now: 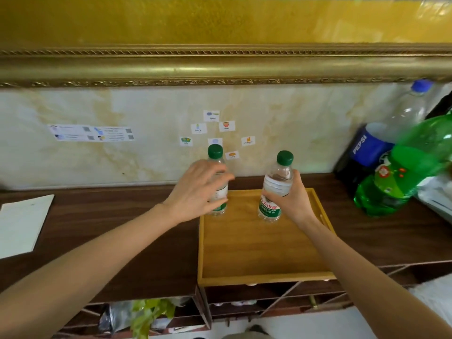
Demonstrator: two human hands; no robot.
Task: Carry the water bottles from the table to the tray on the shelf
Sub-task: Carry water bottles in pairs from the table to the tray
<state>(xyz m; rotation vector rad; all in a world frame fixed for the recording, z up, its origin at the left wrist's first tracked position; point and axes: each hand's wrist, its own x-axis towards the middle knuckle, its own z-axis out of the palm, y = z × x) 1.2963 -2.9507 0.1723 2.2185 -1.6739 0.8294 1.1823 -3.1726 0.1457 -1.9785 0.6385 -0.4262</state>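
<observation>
Tray, shallow, rectangular, light wood, sits on the dark brown wooden shelf with two clear plastic water bottles, green caps and green labels, upright at its far end. Left hand is around the left bottle, fingers spread and blurred, grip cannot be told. Right hand has fingers curled tight round the right bottle; large Pepsi bottle and green soda bottle stand far right.

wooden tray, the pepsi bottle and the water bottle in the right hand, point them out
Light wooden tray (264, 255): head view, bare floor.
Blue-labelled Pepsi bottle (367, 145): head view, label.
Clear green-capped water bottle in the right hand (278, 177): head view, shoulder.
</observation>
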